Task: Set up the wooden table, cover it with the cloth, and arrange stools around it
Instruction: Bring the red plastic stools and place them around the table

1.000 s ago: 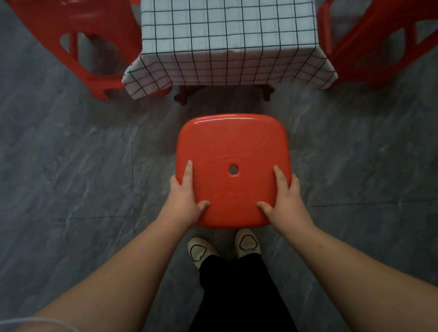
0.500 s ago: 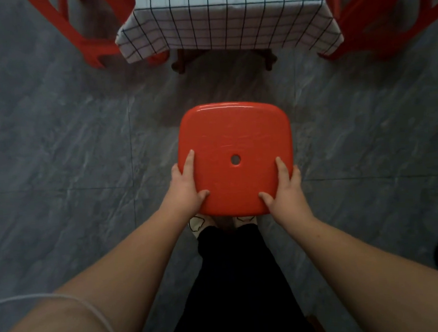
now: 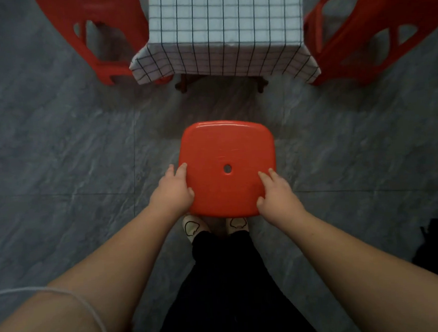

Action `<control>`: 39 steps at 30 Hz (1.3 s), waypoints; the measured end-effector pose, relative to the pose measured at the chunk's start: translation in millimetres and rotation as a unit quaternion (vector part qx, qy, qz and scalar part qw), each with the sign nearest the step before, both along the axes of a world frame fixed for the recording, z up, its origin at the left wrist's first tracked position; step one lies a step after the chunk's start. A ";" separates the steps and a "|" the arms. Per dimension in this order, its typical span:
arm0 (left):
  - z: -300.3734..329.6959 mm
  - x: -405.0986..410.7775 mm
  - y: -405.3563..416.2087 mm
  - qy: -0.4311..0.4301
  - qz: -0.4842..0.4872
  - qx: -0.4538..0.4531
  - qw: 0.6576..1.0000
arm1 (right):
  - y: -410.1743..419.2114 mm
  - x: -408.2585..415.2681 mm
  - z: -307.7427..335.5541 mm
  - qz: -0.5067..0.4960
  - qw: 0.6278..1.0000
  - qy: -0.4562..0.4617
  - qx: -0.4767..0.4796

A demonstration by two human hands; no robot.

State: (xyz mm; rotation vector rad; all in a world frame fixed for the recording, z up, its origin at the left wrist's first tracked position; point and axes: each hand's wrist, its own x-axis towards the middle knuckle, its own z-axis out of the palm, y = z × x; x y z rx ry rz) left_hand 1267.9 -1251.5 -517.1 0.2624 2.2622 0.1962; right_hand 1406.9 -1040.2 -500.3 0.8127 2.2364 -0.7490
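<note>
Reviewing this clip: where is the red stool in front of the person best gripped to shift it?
Grip the red stool by the seat's left and right edges, from above on the near side, as the left hand and right hand do: the flat, rounded-square seat faces up, its legs hidden beneath.

Left hand [image 3: 174,192] slid off red stool [image 3: 228,165] top to side edge.

In front of the cloth-covered table [image 3: 225,28] bare floor [image 3: 224,105] lies open; two red stools [image 3: 100,36] [image 3: 374,25] (one each side) block its flanks.
</note>
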 end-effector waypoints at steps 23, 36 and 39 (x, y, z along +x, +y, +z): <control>339.7 46.0 -127.8 0.226 0.038 0.000 0.973 | -93.1 -23.5 324.5 0.281 0.935 0.199 0.084; 345.3 -86.5 -344.2 0.230 0.063 0.001 0.971 | -319.6 -201.5 337.0 0.322 0.916 0.213 0.107; 353.7 -130.2 -406.7 0.221 0.034 -0.014 0.975 | -381.7 -245.7 345.8 0.303 0.922 0.219 0.100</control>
